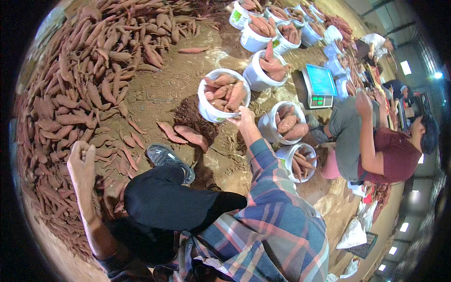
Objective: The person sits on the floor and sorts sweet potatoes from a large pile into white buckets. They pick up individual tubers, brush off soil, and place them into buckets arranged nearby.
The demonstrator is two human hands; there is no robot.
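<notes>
My right hand [243, 118] grips the rim of a white plastic bucket [215, 114], which is filled with reddish sweet potatoes [225, 92]. Over the edge of a large heap of sweet potatoes [70, 105], on the left, is my left hand [81, 155], its fingers curled; whether they hold anything cannot be told. Two loose sweet potatoes [191, 136] lie on the dirt between my shoe [167, 158] and the bucket. To the right of the held bucket stand another full bucket [259, 75] and one more [269, 128], both white and holding sweet potatoes.
A digital platform scale [320, 86] stands on the ground at the right. A person in a maroon shirt [391, 155] sits beyond the buckets, near a small bucket of thin sweet potatoes [287, 169]. Several filled buckets [255, 38] are grouped at the top. Other people are farther off.
</notes>
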